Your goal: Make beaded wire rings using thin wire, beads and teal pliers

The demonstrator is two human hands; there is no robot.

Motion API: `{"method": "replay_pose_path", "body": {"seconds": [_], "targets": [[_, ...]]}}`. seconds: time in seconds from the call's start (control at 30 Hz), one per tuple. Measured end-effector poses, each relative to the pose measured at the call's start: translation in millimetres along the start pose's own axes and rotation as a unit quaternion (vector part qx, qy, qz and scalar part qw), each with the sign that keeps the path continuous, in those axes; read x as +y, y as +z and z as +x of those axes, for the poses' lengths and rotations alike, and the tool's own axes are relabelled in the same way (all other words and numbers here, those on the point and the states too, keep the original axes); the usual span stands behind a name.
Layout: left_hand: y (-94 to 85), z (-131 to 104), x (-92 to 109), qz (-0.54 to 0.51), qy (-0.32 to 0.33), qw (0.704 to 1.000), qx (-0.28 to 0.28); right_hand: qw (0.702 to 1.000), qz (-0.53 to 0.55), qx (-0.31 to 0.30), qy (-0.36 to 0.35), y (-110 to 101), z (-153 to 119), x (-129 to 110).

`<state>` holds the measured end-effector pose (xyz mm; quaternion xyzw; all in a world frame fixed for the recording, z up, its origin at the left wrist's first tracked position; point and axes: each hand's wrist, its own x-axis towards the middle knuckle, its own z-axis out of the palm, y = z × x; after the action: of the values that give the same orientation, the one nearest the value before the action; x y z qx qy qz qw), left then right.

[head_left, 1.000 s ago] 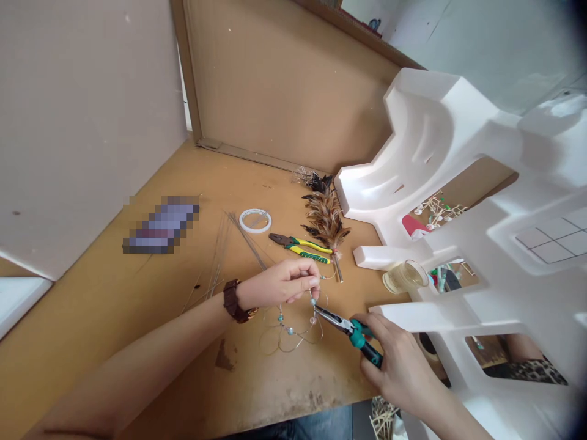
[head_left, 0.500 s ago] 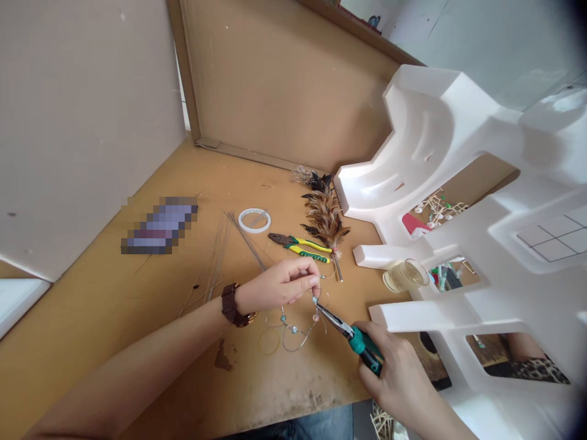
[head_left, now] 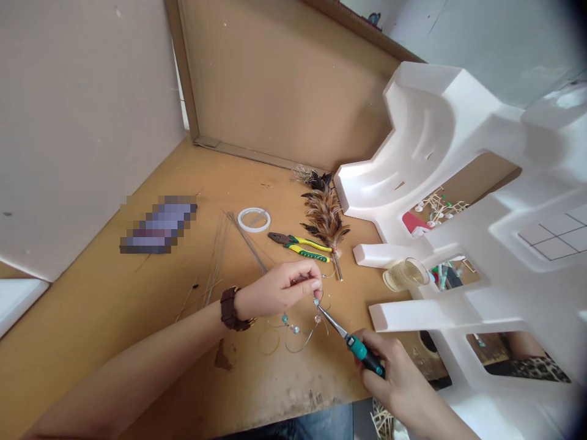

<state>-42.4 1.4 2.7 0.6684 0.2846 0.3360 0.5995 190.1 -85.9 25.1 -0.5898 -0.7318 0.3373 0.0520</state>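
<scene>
My left hand point(head_left: 287, 287), with a brown watch on its wrist, pinches a thin beaded wire point(head_left: 300, 349) between thumb and fingertips. Clear, teal and pinkish beads point(head_left: 296, 329) sit along the wire's loops, which hang below the fingers. My right hand point(head_left: 394, 366) is wrapped round needle-nose pliers point(head_left: 360, 352) with teal and black handles. The tips of these pliers touch the wire by a pale bead point(head_left: 316, 302), just under my left fingertips. Yellow-green pliers point(head_left: 300, 246) lie on the table behind my left hand.
On the brown table point(head_left: 183, 379) are a white ring point(head_left: 240, 220), loose wires point(head_left: 215, 263), a yellowish ring point(head_left: 269, 341), brown feathers point(head_left: 323, 214) and a blurred-out object point(head_left: 160, 226). A glass cup point(head_left: 406, 275) stands by the white moulded frame point(head_left: 495, 244) on the right.
The needle-nose pliers have turned in my right hand, so their handles now look narrower and closer together. My left hand and the beaded wire have shifted slightly right.
</scene>
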Motion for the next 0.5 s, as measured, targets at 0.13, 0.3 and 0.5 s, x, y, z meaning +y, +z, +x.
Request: {"method": "replay_pose_path", "body": {"seconds": [0.13,0.3,0.5], "targets": [[0.8,0.6,-0.3,-0.010,0.001,1.000,0.001,0.999,0.043,-0.026,0.012,0.2,-1.1,-0.8],[0.9,3.1,-3.6,-0.047,-0.020,0.999,0.014,0.995,0.090,-0.029,0.012,0.5,0.3,0.3],[-5.0,9.3,-17.9,-0.112,-0.004,0.994,0.014,0.990,0.139,-0.032,0.017,-0.3,1.3,3.7]]}}
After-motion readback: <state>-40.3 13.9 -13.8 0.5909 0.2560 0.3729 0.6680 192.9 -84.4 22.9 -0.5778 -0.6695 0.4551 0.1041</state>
